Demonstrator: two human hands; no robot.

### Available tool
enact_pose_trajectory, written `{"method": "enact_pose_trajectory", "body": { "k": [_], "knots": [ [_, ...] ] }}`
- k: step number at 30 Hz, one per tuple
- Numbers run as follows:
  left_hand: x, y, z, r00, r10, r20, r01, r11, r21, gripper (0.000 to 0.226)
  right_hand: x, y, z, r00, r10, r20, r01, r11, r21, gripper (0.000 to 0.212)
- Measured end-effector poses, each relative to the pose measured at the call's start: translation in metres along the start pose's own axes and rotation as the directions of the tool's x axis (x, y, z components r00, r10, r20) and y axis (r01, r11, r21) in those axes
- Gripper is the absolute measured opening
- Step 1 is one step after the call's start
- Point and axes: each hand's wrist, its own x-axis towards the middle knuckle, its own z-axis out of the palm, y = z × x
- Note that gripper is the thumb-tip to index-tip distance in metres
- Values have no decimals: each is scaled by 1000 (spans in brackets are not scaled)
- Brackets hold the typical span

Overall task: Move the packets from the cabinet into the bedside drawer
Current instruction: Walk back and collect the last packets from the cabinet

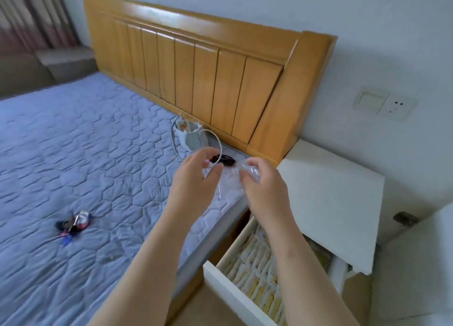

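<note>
- The drawer (235,298) of the bedside table (331,198) stands pulled out below your right forearm, and many white-and-yellow packets (257,264) lie in it in tight rows, so I judge the task is far along
- Your right hand (264,190) has its fingers curled around a crumpled clear plastic bag (230,183), held above the edge of the mattress (85,154); I see no packet inside it
- Your left hand (193,183) has curved fingers at the other edge of the bag; I cannot tell if they pinch it
- The cabinet is not in view, so how many packets remain there is unknown
- On the mattress lie a dark object (224,159) just beyond your hands, a white pouch (192,139) against the headboard (196,68), and keys (73,224) well apart
- Nothing blocks the open drawer
</note>
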Motion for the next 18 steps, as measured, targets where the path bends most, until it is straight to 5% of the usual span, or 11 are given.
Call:
{"method": "enact_pose_trajectory", "body": {
  "k": [6, 10, 18],
  "knots": [
    [-53, 73, -113, 924, -90, -371, 51, 992, -112, 18, -49, -116, -23, 983, -147, 111, 123, 972, 200, 27],
    [-122, 96, -179, 771, -119, -625, 84, 993, -85, 17, -104, -169, -18, 936, -257, 239, 177, 934, 311, 25],
    [-285, 111, -290, 491, -185, -852, 165, 979, -118, 16, -237, -263, 16, 750, -495, 439, 302, 846, 439, 29]
  ]
}}
